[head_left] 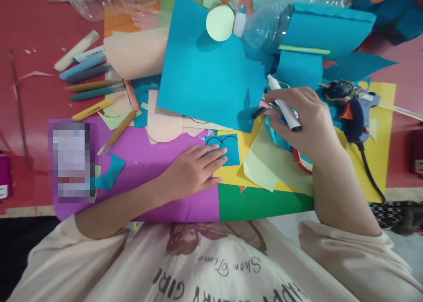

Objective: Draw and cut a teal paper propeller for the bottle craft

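Blue paper piece [233,154], small and roughly rectangular, is lying near the wearer's edge of the worktop, straddling the line where the purple sheet [158,161] is meeting the yellow sheet [226,176]. Its upper part is bearing a black drawn line of two joined humps. From where I am standing, the left hand [201,167] is resting palm down, its fingers slightly spread and lying over the piece's lower left portion; it is pinching nothing. The right hand [306,117] is gripping a white marker [283,102] between thumb and fingers, above the worktop and well apart from the piece. The marker is slanting, its white end pointing away from the wearer and its black end towards the wearer. Beneath the right hand, red-handled scissors [300,163] are lying partly hidden beside a pale green sheet [264,161]. Farther right, a glue gun [358,117] is resting with its cord running towards the near edge. Beyond the piece, a large blue sheet [211,81] is occupying the middle, with a pale green disc [220,23] showing near its top. Several pens [90,90] are lying at the left, above a blurred-out phone-like object [72,161].
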The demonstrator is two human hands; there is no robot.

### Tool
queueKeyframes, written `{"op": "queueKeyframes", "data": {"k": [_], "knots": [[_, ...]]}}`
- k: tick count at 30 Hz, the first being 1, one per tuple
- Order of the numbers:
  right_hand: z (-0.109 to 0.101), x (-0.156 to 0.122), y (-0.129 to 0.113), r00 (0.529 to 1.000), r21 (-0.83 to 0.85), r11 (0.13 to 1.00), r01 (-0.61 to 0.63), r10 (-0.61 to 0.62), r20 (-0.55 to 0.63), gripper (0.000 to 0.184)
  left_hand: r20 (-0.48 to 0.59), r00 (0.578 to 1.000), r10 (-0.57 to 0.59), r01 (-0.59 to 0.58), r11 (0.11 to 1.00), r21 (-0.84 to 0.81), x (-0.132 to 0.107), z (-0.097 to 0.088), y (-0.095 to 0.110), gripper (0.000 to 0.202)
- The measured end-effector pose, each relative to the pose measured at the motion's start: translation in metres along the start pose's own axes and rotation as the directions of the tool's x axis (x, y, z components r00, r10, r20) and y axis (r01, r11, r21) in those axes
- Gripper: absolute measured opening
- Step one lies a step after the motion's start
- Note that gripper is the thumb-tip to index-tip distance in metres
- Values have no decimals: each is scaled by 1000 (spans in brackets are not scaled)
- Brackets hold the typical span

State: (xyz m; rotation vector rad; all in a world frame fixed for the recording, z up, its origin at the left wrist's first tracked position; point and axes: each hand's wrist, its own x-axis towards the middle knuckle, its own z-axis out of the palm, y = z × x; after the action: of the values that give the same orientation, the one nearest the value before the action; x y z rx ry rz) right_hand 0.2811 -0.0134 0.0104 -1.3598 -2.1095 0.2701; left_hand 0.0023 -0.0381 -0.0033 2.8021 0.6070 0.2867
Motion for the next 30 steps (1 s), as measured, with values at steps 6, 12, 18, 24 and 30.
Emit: {"op": "queueKeyframes", "data": {"k": [6, 12, 18, 24, 30], "knots": [[7, -1, 10, 986, -127, 987, 102, -83, 148, 22, -74, 992, -101, 86, 979, -186, 8, 4, -6, 34], [10, 1, 14, 985, -125, 982, 142, -128, 115, 16, -116, 984, -134, 104, 967, -231, 11, 9, -7, 31], [5, -1, -15, 997, 191, 981, -43, 31, 68, 26, -343, 924, -170, 46, 939, -342, 12, 7, -13, 15], [33, -11, -53, 986, 600, 783, -163, 111, 124, 27, -409, 830, -379, 137, 849, -510, 12, 2, -19, 20], [50, -16, -61, 978, 696, 687, -209, 133, 162, 27, -348, 843, -410, 165, 813, -558, 10, 7, -17, 14]]}}
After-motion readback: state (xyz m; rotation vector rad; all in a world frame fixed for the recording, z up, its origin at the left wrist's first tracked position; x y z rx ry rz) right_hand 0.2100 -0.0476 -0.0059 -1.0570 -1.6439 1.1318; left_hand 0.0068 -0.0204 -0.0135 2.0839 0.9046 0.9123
